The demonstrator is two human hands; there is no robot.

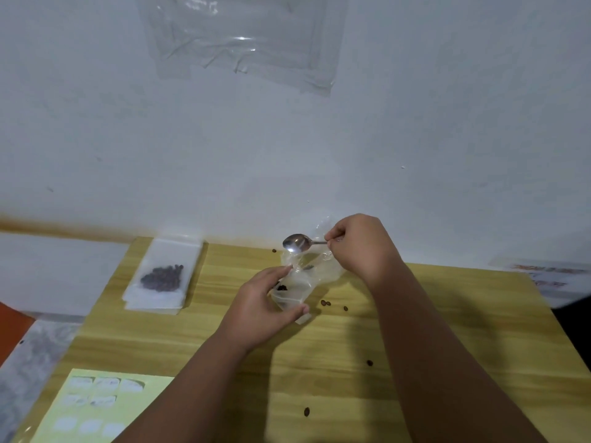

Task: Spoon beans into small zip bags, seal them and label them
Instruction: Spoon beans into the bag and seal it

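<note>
**Yellow labels unused, beans loose on the bench**

Yellow-green label sheet lay nearest me, at the left corner of the bench, its stickers not yet used. Stray beans dotted the wood ahead of it.

Beyond them my left hand held the small zip bag low over the bench, thumb beneath and fingers curled towards its mouth. The film was clear, crumpled and limp, with only a few dark beans inside.

My right hand pinched the handle of the spoon between thumb and fingertips. Its shiny bowl looked empty and hung just past the bag's mouth.

I judged the risk to be that the limp mouth could fold shut under my fingers. The next spoonful would then scatter like the others.

Farther left, a filled bag rested on a stack of blank ones.
</note>
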